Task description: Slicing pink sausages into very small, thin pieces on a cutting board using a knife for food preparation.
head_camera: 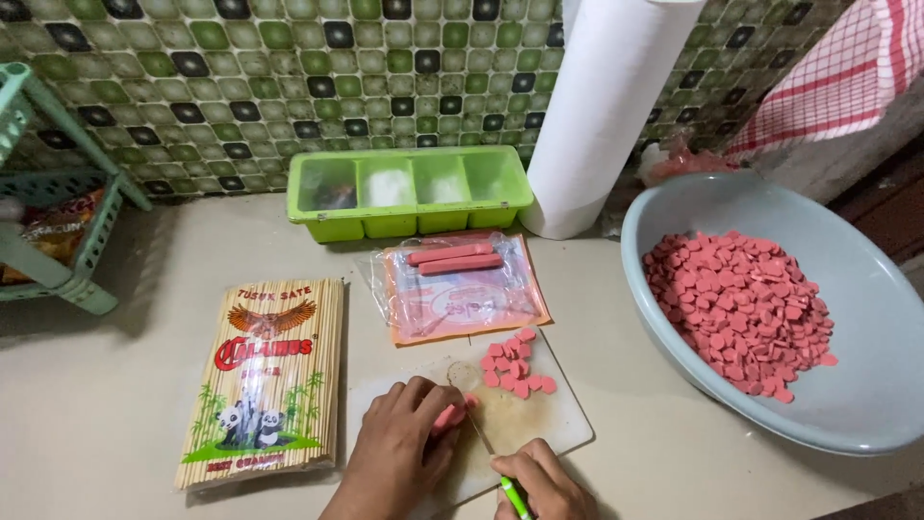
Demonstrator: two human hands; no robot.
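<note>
My left hand (pixel 399 453) presses down on a pink sausage (pixel 450 414) lying on a white cutting board (pixel 568 419). My right hand (pixel 544 486) grips a knife with a green handle (pixel 515 498), its blade against the sausage's end. A small heap of pink sausage slices (pixel 515 366) lies at the board's far edge. Beyond the board sits an opened plastic sausage packet (pixel 462 289) with two whole sausages on it.
A grey-blue basin (pixel 866 385) at the right holds many pink slices (pixel 741 308). A pack of bamboo skewers (pixel 265 380) lies to the left. A green divided container (pixel 409 188), a paper towel roll (pixel 602 116) and a green rack (pixel 58 193) stand along the tiled wall.
</note>
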